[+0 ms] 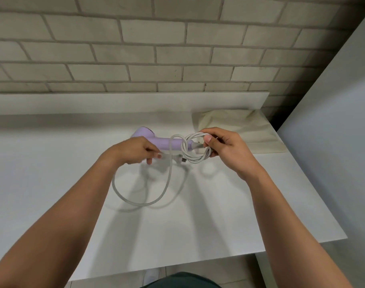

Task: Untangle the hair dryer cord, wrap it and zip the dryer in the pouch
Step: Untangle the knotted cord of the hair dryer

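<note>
White cord (140, 201): right hand (225, 151) grips its coils, left hand (135, 149) pinches it by the plug (180, 159). Lilac dryer (154, 140) shows behind them; pouch (250, 129) lies at the bench's (52, 163) far right corner.

A white surface (52, 163) runs to a raised white ledge (115, 102) along its far edge, below a pale brick wall (156, 38). A plain white panel (333, 121) stands at right.
</note>
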Motion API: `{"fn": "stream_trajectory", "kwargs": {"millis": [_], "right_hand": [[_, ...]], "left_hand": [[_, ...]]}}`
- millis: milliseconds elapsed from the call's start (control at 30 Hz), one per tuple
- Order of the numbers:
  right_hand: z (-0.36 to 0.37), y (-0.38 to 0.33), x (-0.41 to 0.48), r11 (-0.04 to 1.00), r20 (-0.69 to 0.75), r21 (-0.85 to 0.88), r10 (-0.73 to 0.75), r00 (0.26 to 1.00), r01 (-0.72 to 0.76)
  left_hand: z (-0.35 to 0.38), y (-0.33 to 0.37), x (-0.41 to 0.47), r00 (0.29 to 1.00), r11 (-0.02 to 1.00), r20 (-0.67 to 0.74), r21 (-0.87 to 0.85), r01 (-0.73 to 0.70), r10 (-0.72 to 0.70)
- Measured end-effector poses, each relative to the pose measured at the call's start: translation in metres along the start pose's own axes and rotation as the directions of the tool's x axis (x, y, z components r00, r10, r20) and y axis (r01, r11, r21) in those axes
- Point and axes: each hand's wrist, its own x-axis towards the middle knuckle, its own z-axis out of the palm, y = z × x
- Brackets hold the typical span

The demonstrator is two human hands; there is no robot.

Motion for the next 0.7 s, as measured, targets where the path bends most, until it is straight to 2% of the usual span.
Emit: {"fn": "stream_trajectory", "kwargs": {"millis": [100, 233, 333, 400, 467, 533, 567, 600, 633, 667, 700], "right_hand": [[0.001, 0.000, 0.003, 1.000, -0.013, -0.007, -0.020, 1.000, 0.019], [0.002, 0.000, 0.007, 0.996, -0.020, -0.062, -0.061, 0.998, 0.060], [0.001, 0.001, 0.010, 0.996, -0.005, -0.073, -0.059, 0.998, 0.058], [-0.001, 0.002, 0.012, 0.997, 0.000, -0.059, -0.043, 0.999, 0.043], [-0.003, 0.002, 0.014, 0.999, 0.016, -0.048, -0.024, 1.000, 0.024], [-0.004, 0.003, 0.017, 0.999, 0.035, -0.039, -0.017, 0.999, 0.018], [-0.004, 0.003, 0.018, 1.000, 0.044, -0.026, -0.013, 0.999, 0.014], [-0.004, 0.003, 0.019, 1.000, 0.050, -0.010, -0.007, 0.999, 0.007], [-0.004, 0.003, 0.020, 1.000, 0.054, 0.008, 0.000, 0.999, 0.000], [-0.005, 0.002, 0.021, 1.000, 0.060, 0.024, 0.005, 0.998, -0.006], [-0.005, 0.002, 0.022, 0.999, 0.069, 0.040, 0.007, 0.998, -0.010]], "left_hand": [[0.016, -0.003, 0.006, 0.991, 0.997, 0.119, 0.062, 0.056, -0.063], [0.042, -0.002, 0.012, 0.986, 0.979, 0.154, 0.199, 0.031, -0.062], [0.051, 0.000, 0.011, 0.988, 0.973, 0.142, 0.231, 0.020, -0.054], [0.049, 0.001, 0.008, 0.996, 0.970, 0.093, 0.242, -0.017, -0.006], [0.042, 0.002, 0.002, 0.990, 0.960, -0.094, 0.269, -0.073, 0.101], [0.034, 0.011, -0.012, 0.921, 0.982, -0.346, 0.117, -0.147, 0.179], [0.031, 0.020, -0.023, 0.895, 0.976, -0.423, -0.090, -0.200, 0.144], [0.032, 0.031, -0.034, 0.892, 0.904, -0.441, -0.336, -0.264, 0.097], [0.033, 0.043, -0.044, 0.899, 0.801, -0.431, -0.508, -0.316, 0.081], [0.034, 0.053, -0.052, 0.897, 0.732, -0.432, -0.579, -0.359, 0.098], [0.037, 0.061, -0.059, 0.883, 0.727, -0.447, -0.559, -0.399, 0.141]]}}
